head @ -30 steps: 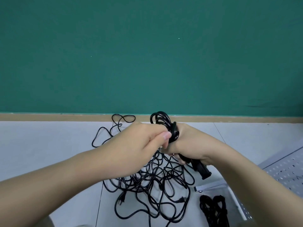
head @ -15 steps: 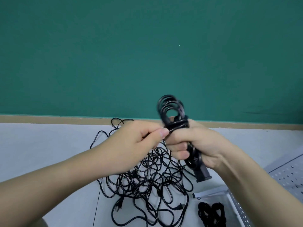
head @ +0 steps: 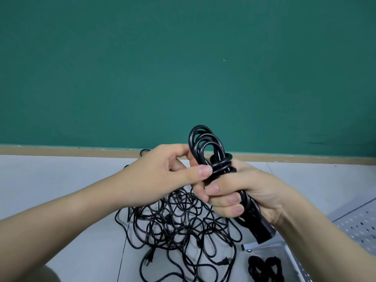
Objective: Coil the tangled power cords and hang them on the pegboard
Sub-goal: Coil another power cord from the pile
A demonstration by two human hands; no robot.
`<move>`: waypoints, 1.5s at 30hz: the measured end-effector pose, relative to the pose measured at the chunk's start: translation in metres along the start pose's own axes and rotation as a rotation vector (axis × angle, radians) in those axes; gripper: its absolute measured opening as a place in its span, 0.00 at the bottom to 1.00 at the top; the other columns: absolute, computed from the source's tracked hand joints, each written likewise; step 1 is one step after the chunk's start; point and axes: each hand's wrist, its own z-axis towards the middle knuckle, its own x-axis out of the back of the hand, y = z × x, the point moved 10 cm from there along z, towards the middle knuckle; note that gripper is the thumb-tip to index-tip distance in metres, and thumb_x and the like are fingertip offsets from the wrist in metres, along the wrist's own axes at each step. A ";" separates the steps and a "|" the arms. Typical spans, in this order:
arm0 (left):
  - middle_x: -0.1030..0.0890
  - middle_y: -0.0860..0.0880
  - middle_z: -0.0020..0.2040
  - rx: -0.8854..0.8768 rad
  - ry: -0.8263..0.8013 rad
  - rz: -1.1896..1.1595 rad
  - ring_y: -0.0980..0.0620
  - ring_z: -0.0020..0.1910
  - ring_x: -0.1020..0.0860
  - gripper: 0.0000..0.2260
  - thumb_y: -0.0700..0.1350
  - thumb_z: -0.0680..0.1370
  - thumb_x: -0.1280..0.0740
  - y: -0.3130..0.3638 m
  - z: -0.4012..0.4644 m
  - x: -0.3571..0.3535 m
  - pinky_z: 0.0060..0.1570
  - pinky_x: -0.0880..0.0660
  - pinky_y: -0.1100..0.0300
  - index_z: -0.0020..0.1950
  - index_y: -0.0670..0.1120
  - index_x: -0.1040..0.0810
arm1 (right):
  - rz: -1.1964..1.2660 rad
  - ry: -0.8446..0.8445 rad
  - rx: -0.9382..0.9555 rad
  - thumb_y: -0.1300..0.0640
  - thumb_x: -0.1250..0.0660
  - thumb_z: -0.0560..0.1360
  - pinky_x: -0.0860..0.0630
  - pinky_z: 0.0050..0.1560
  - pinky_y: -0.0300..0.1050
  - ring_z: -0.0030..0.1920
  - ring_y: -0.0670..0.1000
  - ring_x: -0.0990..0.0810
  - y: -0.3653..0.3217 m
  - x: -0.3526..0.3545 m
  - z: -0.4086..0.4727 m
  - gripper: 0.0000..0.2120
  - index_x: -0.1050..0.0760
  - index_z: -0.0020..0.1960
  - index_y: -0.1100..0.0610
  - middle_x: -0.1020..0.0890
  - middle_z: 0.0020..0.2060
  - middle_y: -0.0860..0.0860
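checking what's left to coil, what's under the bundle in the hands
Below the coiled cord, gripped by the right hand and pinched by the left hand, lies a tangled cord pile on the floor; the hands hide part.

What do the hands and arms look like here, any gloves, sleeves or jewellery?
Both arms are bare from the frame edge to the fingertips, with no sleeves in view. The left hand and right hand wear no gloves; no rings, watch or wristband show. Fingernails are short and unpainted. No markings visible.

Bare forearms (head: 85,210) — no sleeves
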 end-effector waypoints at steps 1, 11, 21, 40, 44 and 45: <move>0.16 0.41 0.35 -0.016 -0.012 -0.010 0.24 0.36 0.25 0.23 0.70 0.73 0.30 0.002 0.001 -0.003 0.46 0.28 0.25 0.58 0.55 0.22 | -0.033 -0.004 -0.020 0.74 0.35 0.71 0.31 0.24 0.33 0.24 0.41 0.29 0.002 -0.001 0.000 0.05 0.26 0.47 0.68 0.21 0.34 0.56; 0.37 0.33 0.30 -0.100 0.087 -0.056 0.39 0.27 0.31 0.16 0.61 0.70 0.23 0.015 0.002 0.007 0.35 0.31 0.40 0.53 0.56 0.13 | -0.155 0.102 -0.009 0.69 0.32 0.72 0.22 0.30 0.39 0.28 0.45 0.25 -0.002 0.006 0.000 0.12 0.14 0.46 0.55 0.19 0.41 0.59; 0.41 0.46 0.29 -0.187 0.437 -0.020 0.50 0.30 0.42 0.09 0.58 0.70 0.24 0.027 -0.007 0.040 0.31 0.44 0.57 0.47 0.56 0.12 | -0.719 0.481 0.118 0.55 0.27 0.75 0.18 0.45 0.50 0.38 0.52 0.17 -0.021 0.034 -0.005 0.05 0.22 0.47 0.54 0.16 0.38 0.51; 0.29 0.32 0.32 -0.279 0.148 -0.137 0.39 0.28 0.40 0.15 0.63 0.75 0.30 0.037 0.002 0.015 0.29 0.39 0.48 0.58 0.58 0.18 | 0.090 -0.138 0.082 0.62 0.30 0.76 0.35 0.23 0.32 0.22 0.43 0.39 0.000 -0.025 -0.001 0.16 0.35 0.37 0.54 0.37 0.26 0.46; 0.26 0.31 0.35 -0.275 0.170 -0.013 0.35 0.32 0.34 0.15 0.62 0.76 0.30 0.033 0.001 0.017 0.35 0.32 0.42 0.55 0.54 0.17 | -0.009 -0.012 0.017 0.62 0.28 0.74 0.31 0.26 0.35 0.23 0.43 0.33 0.009 -0.002 0.002 0.14 0.33 0.36 0.55 0.33 0.26 0.46; 0.27 0.34 0.34 -0.276 0.203 0.024 0.38 0.32 0.35 0.15 0.61 0.76 0.30 0.032 0.001 0.020 0.34 0.35 0.46 0.53 0.52 0.17 | -0.097 0.069 0.024 0.61 0.29 0.74 0.29 0.28 0.37 0.25 0.44 0.30 0.007 0.005 0.003 0.11 0.29 0.37 0.55 0.30 0.26 0.47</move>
